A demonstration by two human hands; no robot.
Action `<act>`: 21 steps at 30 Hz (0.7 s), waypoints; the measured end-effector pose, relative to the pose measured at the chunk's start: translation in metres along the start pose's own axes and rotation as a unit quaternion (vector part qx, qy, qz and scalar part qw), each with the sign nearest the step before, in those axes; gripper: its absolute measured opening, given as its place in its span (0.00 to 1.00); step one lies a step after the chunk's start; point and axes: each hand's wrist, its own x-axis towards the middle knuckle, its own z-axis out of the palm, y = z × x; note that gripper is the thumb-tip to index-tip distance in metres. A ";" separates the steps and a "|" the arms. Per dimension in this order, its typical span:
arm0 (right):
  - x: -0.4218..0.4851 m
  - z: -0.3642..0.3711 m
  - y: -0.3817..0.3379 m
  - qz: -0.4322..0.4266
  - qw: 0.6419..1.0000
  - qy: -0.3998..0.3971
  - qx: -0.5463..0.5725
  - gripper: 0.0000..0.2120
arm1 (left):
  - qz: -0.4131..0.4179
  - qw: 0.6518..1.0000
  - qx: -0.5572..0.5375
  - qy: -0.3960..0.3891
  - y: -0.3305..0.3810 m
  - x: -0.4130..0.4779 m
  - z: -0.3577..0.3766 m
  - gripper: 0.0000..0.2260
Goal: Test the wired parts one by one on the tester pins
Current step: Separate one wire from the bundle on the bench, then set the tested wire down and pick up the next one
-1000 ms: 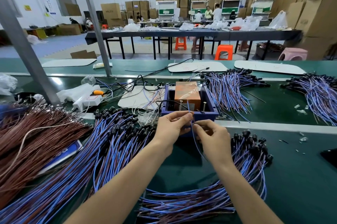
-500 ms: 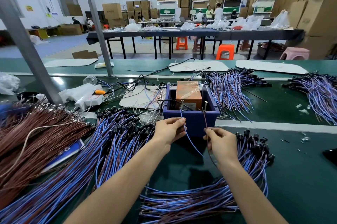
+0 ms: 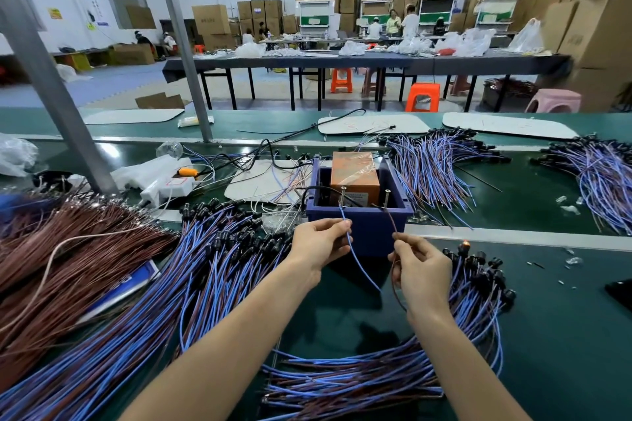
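A dark blue tester box [image 3: 359, 225] with an orange block [image 3: 355, 174] inside stands at the middle of the green bench. Two metal pins rise at its front: the left pin [image 3: 343, 196] and the right pin [image 3: 387, 198]. My left hand [image 3: 319, 242] pinches a blue wire [image 3: 357, 259] whose tip reaches up to the left pin. My right hand [image 3: 422, 266] pinches a brown wire [image 3: 390, 218] that leads up to the right pin. A small lamp [image 3: 465, 244] glows orange just right of my right hand.
Piles of blue and brown wired parts lie left [image 3: 191, 280], in front [image 3: 359, 383] and right of my hands [image 3: 478, 287]. More bundles [image 3: 434, 167] lie behind the box. A brown wire heap [image 3: 68, 249] fills the far left. A slanted metal post [image 3: 51, 85] stands at left.
My hands moved apart from in front of the box. Each wire end went up to its own pin, and an orange glow now shows by my right hand.
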 end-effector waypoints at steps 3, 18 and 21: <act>0.000 0.000 0.000 -0.003 1.000 0.000 0.000 0.07 | 0.000 1.000 -0.002 -0.001 0.001 -0.001 0.000 0.02; -0.035 -0.017 0.005 -0.005 0.834 -0.497 -0.238 0.10 | 0.201 0.919 0.339 0.026 0.038 -0.016 -0.081 0.07; -0.041 -0.009 0.005 -0.024 0.830 -0.493 -0.259 0.11 | 0.158 0.766 0.622 -0.018 0.011 -0.012 -0.085 0.08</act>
